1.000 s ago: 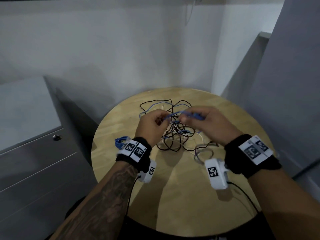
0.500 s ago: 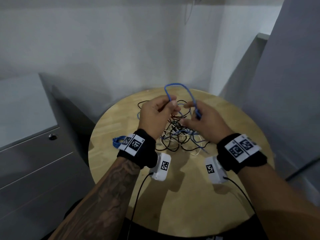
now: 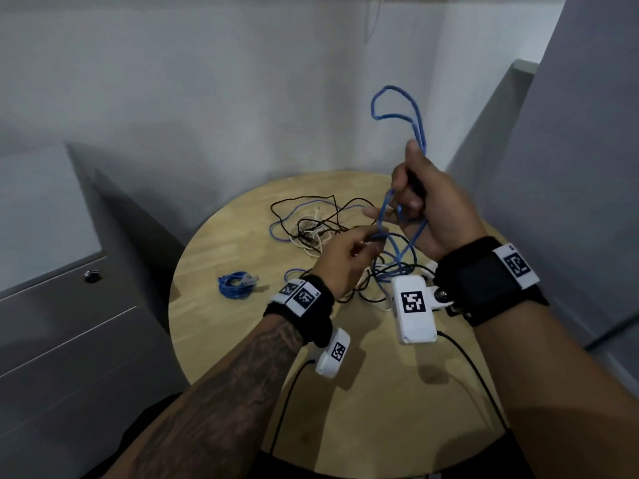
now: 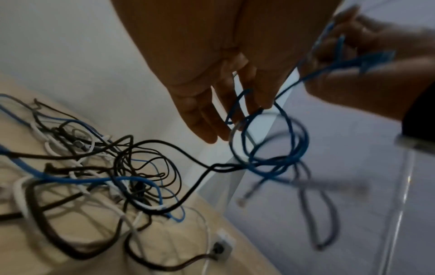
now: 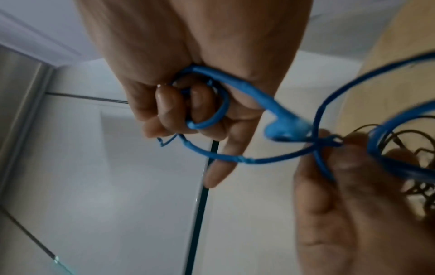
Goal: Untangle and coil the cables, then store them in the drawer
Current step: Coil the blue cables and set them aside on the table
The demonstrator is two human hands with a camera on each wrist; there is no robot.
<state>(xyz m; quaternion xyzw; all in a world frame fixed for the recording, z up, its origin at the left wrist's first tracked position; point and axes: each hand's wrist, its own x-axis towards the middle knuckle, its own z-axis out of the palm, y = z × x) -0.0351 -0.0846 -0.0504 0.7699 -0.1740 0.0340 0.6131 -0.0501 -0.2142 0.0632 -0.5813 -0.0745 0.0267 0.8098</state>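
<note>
A blue cable loops up above my right hand, whose curled fingers grip it; the right wrist view shows the blue cable wound round those fingers. My left hand pinches the same blue cable lower down, just above the table. Its loops hang between both hands. A tangle of black, white and blue cables lies on the round wooden table, seen closer as the tangle in the left wrist view. One coiled blue cable lies apart at the left.
A grey drawer cabinet with a round lock stands left of the table, its drawers closed. White walls rise behind, and a grey panel stands close on the right. Wrist-camera leads trail over the table's near part.
My right hand has risen and pulled the blue cable up out of the tangle, so its loop now stands high above the table. My left hand stayed low, holding the cable.
</note>
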